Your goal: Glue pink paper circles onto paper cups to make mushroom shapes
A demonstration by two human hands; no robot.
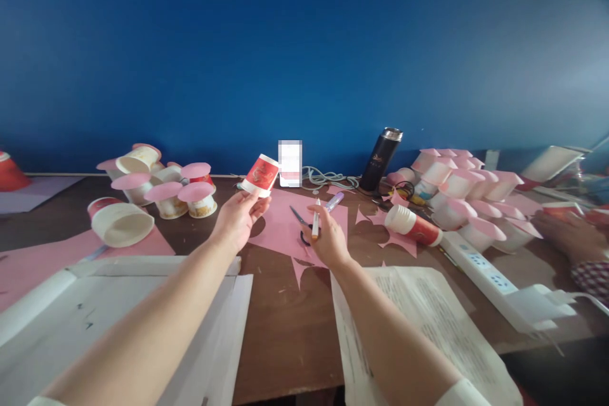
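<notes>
My left hand (pixel 240 222) is closed round the lower edge of a red and white paper cup (pixel 261 172), tilted and raised above the table. In my right hand (pixel 330 238) is a white marker with an orange end (pixel 316 222), pointing upward. Below the hands lies a sheet of pink paper (pixel 278 219). A pair of scissors (pixel 299 216) rests on that sheet, its handles partly hidden by my right hand. Just beyond the marker there is a purple, pen-like object (pixel 334 202).
Paper cups topped with pink paper (pixel 166 200) stand left; more (pixel 469 196) are piled right. A stack of cups (pixel 413 226), a dark flask (pixel 382 158), pink scraps and a power strip (pixel 485 273) are near. A co-worker's hand (pixel 566 238) is at far right.
</notes>
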